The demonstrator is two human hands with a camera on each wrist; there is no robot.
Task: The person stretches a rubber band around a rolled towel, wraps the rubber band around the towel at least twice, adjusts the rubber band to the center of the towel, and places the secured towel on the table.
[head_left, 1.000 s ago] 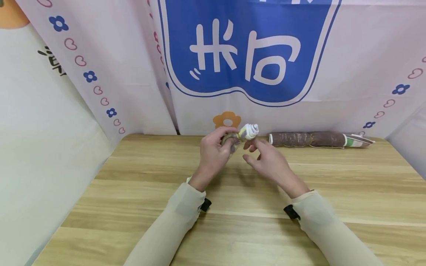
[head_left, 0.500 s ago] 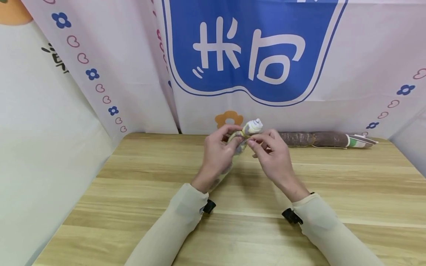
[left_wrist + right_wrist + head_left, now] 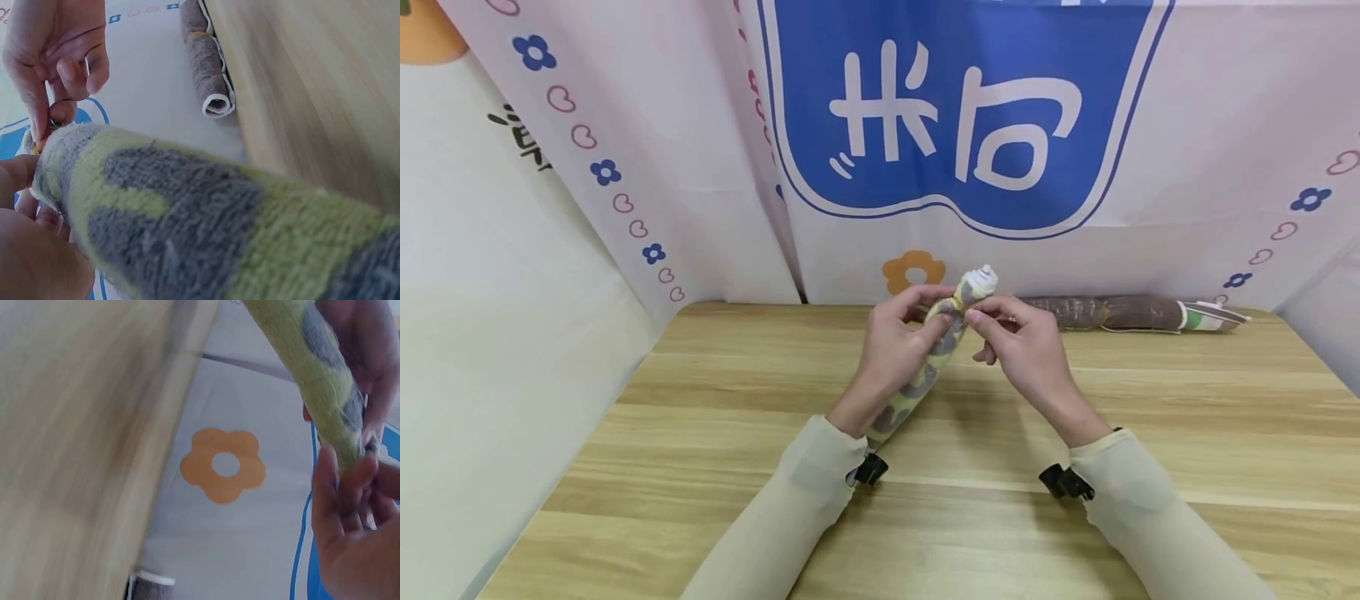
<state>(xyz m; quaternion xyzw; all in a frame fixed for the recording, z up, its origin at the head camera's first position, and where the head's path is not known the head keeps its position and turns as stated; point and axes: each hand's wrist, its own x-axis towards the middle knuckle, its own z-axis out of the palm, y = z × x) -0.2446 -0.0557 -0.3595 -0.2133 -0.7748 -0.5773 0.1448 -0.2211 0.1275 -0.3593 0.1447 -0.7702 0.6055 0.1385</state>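
Rolled towel (image 3: 925, 367), green-yellow with grey patches, sits slanted above the desk (image 3: 700, 433) in your head view: your left hand (image 3: 891, 354) wraps its upper part, while your right hand (image 3: 1022, 350) pinches near its white tip with thumb and fingertips. A second, brown rolled towel (image 3: 1105, 312) lies at the desk's far edge, well apart, below a blue-and-white banner (image 3: 955, 108). From your left wrist, the rolled towel (image 3: 206, 219) fills the lower frame, your right hand (image 3: 56, 56) pinches its far end, and the brown rolled towel (image 3: 209, 69) lies beyond. From your right wrist, the rolled towel (image 3: 312, 369) runs diagonally, your right hand (image 3: 356, 550) gripping its end, beside an orange flower print (image 3: 223, 464).
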